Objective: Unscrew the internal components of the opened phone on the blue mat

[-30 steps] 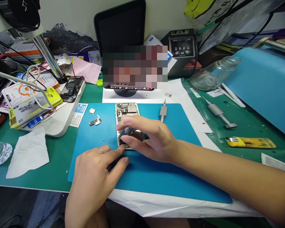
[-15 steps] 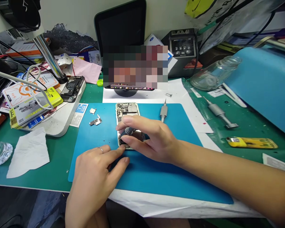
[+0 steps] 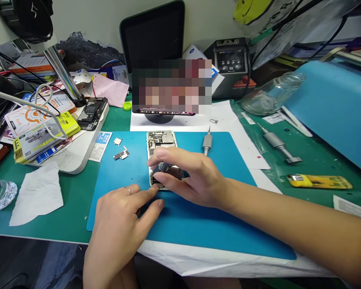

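An opened phone [image 3: 164, 138] lies upright on a blue mat [image 3: 198, 228], its inner parts bare. My right hand [image 3: 189, 172] is over its lower half, thumb and fingers closed round a dark grey screwdriver [image 3: 162, 166] whose tip is hidden. My left hand [image 3: 123, 216] rests at the phone's bottom edge; the index fingertip touches it, the thumb stands apart, and nothing is held. Two small metal parts, a square one [image 3: 117, 141] and a longer bracket [image 3: 121, 154], lie left of the phone. A second screwdriver [image 3: 207, 141] is on the mat to the right.
A monitor [image 3: 152, 36] stands behind the mat. At left are a white stand base [image 3: 78, 158] bearing boxes and another opened phone [image 3: 92, 114], plus white paper [image 3: 37, 194]. At right are a glass jar [image 3: 270, 94], another screwdriver [image 3: 276, 142] and a yellow cutter [image 3: 321, 181].
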Demonstrator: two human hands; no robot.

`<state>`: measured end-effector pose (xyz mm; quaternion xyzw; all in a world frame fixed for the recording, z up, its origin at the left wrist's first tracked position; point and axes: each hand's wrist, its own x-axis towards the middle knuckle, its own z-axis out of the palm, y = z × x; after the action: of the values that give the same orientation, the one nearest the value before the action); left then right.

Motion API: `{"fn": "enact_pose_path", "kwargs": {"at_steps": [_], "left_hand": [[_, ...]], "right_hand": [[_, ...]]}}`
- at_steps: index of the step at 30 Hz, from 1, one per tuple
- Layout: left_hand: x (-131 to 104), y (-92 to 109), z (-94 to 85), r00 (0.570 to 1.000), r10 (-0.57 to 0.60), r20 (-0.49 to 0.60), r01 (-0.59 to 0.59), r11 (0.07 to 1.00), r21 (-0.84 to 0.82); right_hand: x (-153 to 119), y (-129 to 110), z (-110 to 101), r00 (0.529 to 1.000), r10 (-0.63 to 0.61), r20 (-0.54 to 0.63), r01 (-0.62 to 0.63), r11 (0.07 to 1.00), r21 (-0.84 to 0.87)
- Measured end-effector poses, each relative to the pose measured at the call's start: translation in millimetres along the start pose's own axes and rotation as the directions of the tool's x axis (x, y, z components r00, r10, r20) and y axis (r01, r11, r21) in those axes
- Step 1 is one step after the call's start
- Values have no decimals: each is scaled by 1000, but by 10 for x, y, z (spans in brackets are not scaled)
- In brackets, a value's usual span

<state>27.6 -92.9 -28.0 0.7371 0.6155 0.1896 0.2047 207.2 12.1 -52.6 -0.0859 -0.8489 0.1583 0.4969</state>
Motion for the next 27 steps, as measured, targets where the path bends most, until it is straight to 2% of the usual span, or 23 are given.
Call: {"fn": "enact_pose_path", "kwargs": {"at_steps": [27], "left_hand": [[2,0,-4,1000,10,-11,-10,1000,-3]], "right_hand": [[5,3,6,1000,-14,-7,14,1000,19]]}}
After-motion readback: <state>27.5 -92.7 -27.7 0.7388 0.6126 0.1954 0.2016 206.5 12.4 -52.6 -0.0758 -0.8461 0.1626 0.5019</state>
